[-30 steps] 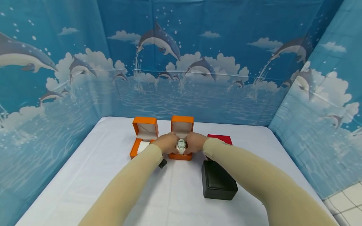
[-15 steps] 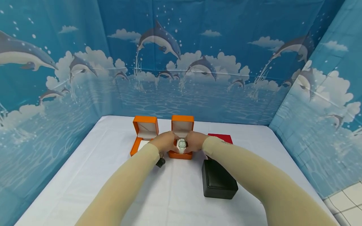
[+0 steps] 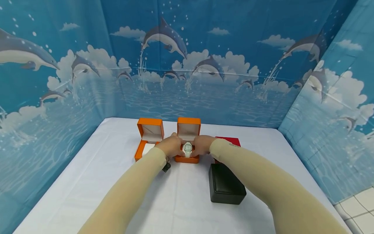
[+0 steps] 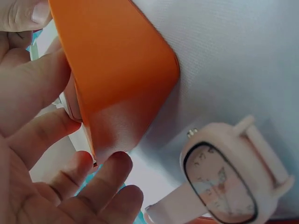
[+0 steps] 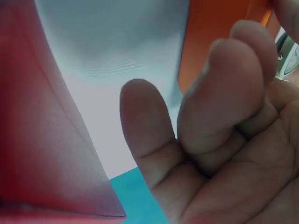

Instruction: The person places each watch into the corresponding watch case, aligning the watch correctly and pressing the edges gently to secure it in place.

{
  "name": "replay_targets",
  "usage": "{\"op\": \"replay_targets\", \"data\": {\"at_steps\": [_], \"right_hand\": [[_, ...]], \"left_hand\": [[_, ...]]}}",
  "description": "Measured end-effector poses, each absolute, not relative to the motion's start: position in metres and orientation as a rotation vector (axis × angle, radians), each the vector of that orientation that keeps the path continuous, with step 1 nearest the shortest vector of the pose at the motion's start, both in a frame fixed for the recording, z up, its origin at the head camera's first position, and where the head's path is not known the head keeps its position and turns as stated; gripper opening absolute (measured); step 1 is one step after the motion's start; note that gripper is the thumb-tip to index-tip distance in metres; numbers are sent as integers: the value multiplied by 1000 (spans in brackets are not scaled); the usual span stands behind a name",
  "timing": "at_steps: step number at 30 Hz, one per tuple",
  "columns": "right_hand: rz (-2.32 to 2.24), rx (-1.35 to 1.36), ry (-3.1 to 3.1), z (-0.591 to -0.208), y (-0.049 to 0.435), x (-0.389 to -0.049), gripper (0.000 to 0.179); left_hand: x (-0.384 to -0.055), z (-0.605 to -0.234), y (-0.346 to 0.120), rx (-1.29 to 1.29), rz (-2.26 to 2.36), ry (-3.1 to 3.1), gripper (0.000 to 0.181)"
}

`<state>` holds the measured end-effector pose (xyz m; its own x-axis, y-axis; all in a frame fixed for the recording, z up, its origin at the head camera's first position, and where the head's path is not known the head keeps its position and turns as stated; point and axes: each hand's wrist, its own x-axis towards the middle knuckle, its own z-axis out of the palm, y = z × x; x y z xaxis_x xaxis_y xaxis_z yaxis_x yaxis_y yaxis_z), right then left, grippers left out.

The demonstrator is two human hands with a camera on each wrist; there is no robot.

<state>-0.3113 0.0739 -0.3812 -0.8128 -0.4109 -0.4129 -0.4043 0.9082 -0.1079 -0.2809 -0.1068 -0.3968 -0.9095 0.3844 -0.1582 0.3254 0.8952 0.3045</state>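
Note:
An open orange box (image 3: 188,130) stands mid-table with a white digital watch (image 3: 188,149) upright in it. My left hand (image 3: 170,146) grips the box's left side; its fingers (image 4: 51,84) curl round the orange wall (image 4: 121,70). On the other side, my right hand (image 3: 203,145) is pressed against the box with fingers (image 5: 224,93) curled by its orange edge (image 5: 210,32). In the left wrist view a pale watch with an analogue face (image 4: 224,186) lies on a white surface beside the box.
A second open orange box (image 3: 149,138) stands just left. A red box (image 3: 229,141) lies behind my right forearm, close to the right hand (image 5: 42,140). A closed black box (image 3: 226,183) sits nearer me. White table (image 3: 87,182), blue dolphin backdrop on three sides.
Both hands stay at the middle orange box with the white watch between them. Only the view has shifted slightly.

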Motion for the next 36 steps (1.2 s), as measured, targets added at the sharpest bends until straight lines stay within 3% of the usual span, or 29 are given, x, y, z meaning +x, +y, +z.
{"op": "replay_targets", "data": {"at_steps": [36], "right_hand": [[-34, -515, 2636, -377, 71, -308, 59]], "left_hand": [[-279, -395, -103, 487, 433, 2848, 60]]}}
